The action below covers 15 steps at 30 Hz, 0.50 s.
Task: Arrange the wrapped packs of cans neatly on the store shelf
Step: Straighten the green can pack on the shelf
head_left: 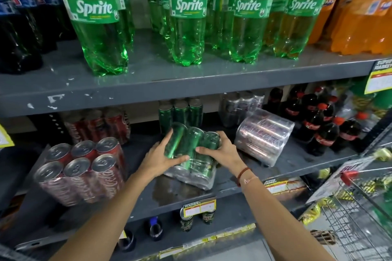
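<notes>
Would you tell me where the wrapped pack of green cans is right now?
Mid-frame, the green pack lies tilted on the middle shelf, held between left hand and right hand.

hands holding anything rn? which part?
Both hands grip the wrapped pack of green cans, lying tilted on the shelf: left hand on its left side, right hand on its right.

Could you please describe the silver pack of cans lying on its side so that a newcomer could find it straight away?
Look at the grey middle shelf, under the row of Sprite bottles. Right of the green pack held in both hands lies the silver wrapped pack. It alone is tipped over on its side, tilted, just left of the dark cola bottles.
</notes>
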{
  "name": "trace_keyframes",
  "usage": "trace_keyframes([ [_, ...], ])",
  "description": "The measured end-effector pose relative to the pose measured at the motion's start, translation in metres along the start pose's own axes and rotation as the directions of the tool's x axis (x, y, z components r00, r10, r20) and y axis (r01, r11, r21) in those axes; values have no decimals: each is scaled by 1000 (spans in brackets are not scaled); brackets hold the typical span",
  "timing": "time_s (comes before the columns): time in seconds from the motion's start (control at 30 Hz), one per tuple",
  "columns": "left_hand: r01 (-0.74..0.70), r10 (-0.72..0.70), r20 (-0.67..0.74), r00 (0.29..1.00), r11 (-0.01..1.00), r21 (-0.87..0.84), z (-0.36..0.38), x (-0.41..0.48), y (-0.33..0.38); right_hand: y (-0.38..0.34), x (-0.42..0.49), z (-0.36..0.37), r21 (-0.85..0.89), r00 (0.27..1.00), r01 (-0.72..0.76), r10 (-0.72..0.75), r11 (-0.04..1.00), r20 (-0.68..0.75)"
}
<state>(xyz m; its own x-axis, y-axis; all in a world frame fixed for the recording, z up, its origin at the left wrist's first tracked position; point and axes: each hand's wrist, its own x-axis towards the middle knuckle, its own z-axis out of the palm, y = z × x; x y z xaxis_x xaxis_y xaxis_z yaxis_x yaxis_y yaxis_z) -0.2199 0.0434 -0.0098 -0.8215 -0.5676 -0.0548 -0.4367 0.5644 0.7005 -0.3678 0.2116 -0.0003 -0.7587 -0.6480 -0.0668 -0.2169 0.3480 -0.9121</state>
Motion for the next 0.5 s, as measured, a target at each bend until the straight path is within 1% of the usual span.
trace_keyframes([
  [0.07,-50,45,-126,991,998,-36,10,-17,-7,-2,-8,2,-68,993,115,-116,991,-3],
  [0.17,-95,76,-302,950,994,-49,34,-39,-10,1,-12,5,-105,953,303,-304,947,7],
  [0.27,-93,79,-391,917,996,-17,55,-48,-7,9,-11,5,-119,906,423,-422,898,37],
  [0.37,-111,95,-422,901,994,-12,66,-49,-4,21,-10,7,-167,890,456,-453,874,54],
  [0.5,-137,147,-442,885,989,55,79,-49,-3,40,-13,13,-250,881,459,-474,852,1],
])
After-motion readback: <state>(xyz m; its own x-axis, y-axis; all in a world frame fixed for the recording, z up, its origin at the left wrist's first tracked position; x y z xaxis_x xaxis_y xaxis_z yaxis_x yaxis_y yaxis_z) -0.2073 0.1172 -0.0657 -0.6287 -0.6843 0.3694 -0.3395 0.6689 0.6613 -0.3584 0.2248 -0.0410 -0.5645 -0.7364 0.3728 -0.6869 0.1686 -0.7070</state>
